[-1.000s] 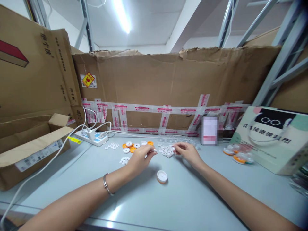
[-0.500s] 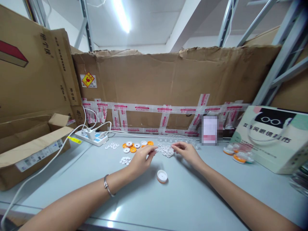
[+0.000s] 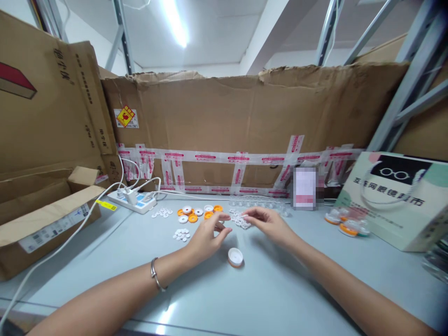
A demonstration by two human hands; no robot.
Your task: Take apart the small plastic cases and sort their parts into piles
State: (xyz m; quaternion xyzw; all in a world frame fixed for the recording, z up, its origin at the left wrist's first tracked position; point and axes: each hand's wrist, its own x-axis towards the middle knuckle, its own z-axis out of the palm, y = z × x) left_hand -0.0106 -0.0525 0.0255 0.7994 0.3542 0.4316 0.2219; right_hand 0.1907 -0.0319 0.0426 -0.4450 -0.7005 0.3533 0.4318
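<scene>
Just below the middle of the frame, a small heap of tiny white ring-shaped plastic pieces (image 3: 238,221) lies on the pale grey bench (image 3: 266,289), in the gap between the two hands. The right hand (image 3: 268,224) comes in from the right, and its outstretched fingertips reach the heap's upper right edge, so it is the nearer one. The left hand (image 3: 208,235), with a silver bracelet (image 3: 154,275) on its wrist, sits just left of the heap. Its fingers curl toward the thumb, but it is too small to tell whether a piece is pinched there. The right hand's pinch is just as unclear.

A round white cap with an orange rim (image 3: 235,257) lies open side up just below both hands, closer to the left thumb. Orange and white flat discs (image 3: 196,213) lie up-left of the left hand, with a cluster of small white tablets (image 3: 181,234) further left. A white power strip (image 3: 133,201) rests toward the left, against the taped brown cardboard wall (image 3: 245,116).
</scene>
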